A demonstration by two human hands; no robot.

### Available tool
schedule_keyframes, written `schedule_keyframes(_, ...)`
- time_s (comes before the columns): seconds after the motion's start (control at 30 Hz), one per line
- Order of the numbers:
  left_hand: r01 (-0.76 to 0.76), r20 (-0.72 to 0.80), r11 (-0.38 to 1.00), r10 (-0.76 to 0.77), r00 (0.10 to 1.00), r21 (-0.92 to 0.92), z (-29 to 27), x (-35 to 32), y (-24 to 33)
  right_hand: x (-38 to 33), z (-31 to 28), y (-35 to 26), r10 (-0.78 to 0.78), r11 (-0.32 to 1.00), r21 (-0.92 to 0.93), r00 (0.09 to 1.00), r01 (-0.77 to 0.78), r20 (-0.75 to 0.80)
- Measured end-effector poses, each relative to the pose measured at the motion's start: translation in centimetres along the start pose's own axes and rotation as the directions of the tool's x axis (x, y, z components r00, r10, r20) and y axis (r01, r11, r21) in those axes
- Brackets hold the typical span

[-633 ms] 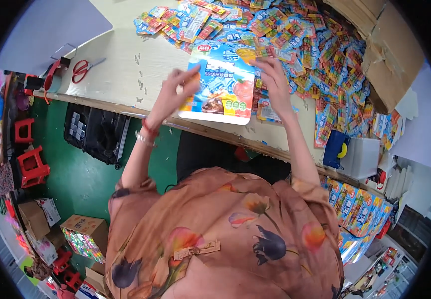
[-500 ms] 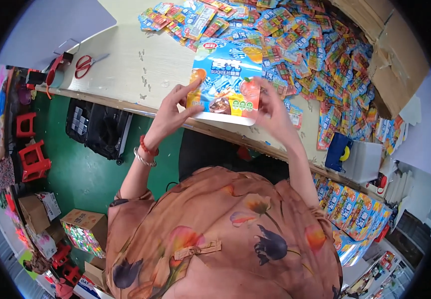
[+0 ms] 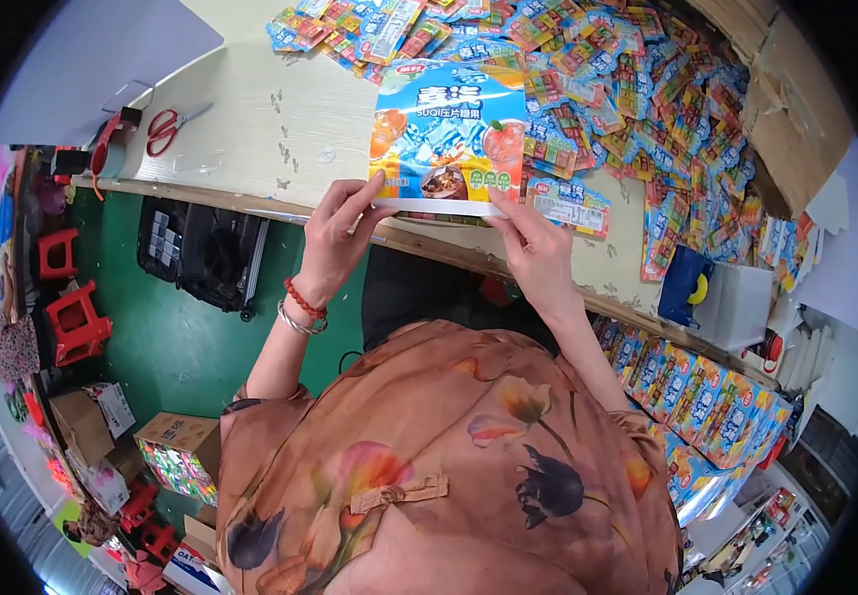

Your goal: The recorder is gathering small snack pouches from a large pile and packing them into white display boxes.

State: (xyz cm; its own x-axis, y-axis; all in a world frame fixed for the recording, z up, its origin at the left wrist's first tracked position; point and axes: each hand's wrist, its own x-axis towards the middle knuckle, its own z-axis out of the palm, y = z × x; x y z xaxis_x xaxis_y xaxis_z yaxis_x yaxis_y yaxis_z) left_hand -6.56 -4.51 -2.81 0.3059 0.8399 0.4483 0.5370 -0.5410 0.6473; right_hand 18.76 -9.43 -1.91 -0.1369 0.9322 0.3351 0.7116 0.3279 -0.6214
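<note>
Beyond our hands the pale table carries a big heap of small candy packets. Our left hand and right hand each pinch a bottom corner of the big blue candy bag, held up between them. Red scissors lie far left.

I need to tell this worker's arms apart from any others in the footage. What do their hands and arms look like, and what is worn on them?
Both hands are bare, no gloves. The left hand has a red bead bracelet and a thin silver bangle at the wrist. The right hand wears nothing visible. Forearms are bare; loose floral sleeves end near the elbows.
</note>
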Motion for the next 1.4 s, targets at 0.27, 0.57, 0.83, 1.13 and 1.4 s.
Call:
schedule_keyframes(0.27,0.334,0.132,0.744,-0.318,0.939,-0.579,-0.7,0.3,-0.2,2.7,-2.3,-1.0,0.388,0.717,0.553,0.902,-0.423,0.188)
schedule_keyframes(0.57,0.295,0.064,0.876,-0.294,0.954,-0.382,-0.4,0.5,0.2,3.8,-2.3,-0.8,0.273,0.750,0.570,0.942,-0.336,0.197)
schedule_keyframes(0.83,-0.007,-0.219,0.999,0.017,0.976,0.045,0.7,0.4,0.5,2.7,-1.7,0.4,-0.160,0.984,-0.092,0.983,0.152,-0.091)
schedule_keyframes(1.13,-0.098,0.007,0.994,0.097,0.995,0.053,-0.1,-1.5,-0.7,0.3,-1.2,0.8,-0.104,0.994,0.039,0.995,0.104,0.003)
schedule_keyframes(1.4,-0.155,0.105,0.988,0.151,0.983,0.024,0.0,-2.6,-0.8,-0.6,-1.7,1.2,-0.010,0.983,0.181,0.990,-0.017,0.143)
